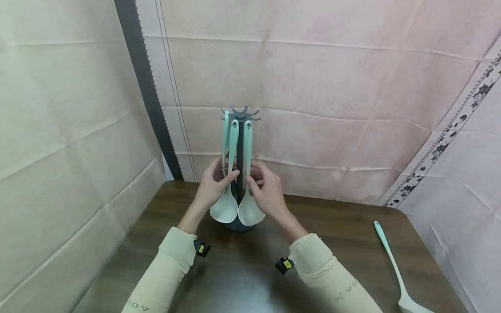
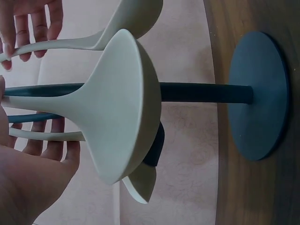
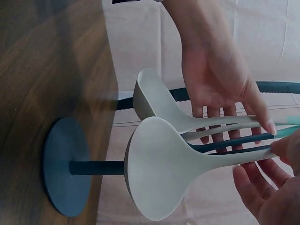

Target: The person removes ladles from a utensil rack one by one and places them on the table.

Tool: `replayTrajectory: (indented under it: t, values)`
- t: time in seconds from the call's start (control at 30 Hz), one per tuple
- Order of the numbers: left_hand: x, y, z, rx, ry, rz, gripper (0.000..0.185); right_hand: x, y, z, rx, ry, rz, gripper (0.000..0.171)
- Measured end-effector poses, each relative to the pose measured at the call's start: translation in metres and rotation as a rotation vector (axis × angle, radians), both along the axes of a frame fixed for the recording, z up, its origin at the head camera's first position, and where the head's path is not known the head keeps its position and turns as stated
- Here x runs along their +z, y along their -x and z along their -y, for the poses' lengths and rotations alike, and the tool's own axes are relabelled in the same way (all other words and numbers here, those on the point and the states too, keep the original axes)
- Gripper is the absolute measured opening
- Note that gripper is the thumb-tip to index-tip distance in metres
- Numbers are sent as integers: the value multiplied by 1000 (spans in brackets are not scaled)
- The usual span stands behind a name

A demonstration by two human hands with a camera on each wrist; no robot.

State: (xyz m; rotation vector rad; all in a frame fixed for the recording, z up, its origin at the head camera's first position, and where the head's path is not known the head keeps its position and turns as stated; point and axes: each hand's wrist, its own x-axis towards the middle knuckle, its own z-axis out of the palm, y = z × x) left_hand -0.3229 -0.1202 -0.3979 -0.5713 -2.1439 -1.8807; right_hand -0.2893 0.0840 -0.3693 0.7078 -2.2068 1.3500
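Two pale ladles with mint handle ends hang side by side on a dark blue-grey utensil stand with curved hooks. My left hand holds the handle of the left ladle, thumb in front and fingers behind. My right hand grips the handle of the right ladle between thumb and fingers. Another mint-handled utensil hangs at the stand's left. In the left wrist view, a dark blue utensil head and a pale utensil head show partly behind the left ladle.
The stand's round base rests on the brown wooden table near its back edge. At the right lies a pale utensil with a mint handle, its head cut off by the frame. Pale cloth walls enclose the table.
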Motion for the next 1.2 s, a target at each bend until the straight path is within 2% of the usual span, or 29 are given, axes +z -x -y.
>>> replayTrajectory:
  t: [0.27, 0.63, 0.9, 1.2]
  values:
    - [-3, 0, -2, 6, -5, -11, 65, 0, -3, -4, -13, -25, -35, 28]
    - [-7, 0, -3, 26, 18, -7, 66, 1, -8, -11, 7, -29, -28, 30]
    - [-9, 4, -6, 32, 12, -46, 63, 2, -8, -17, 1, -32, -62, 32]
    - [-12, 0, -6, 62, 54, -51, 65, 0, -12, -21, -1, -34, -71, 32]
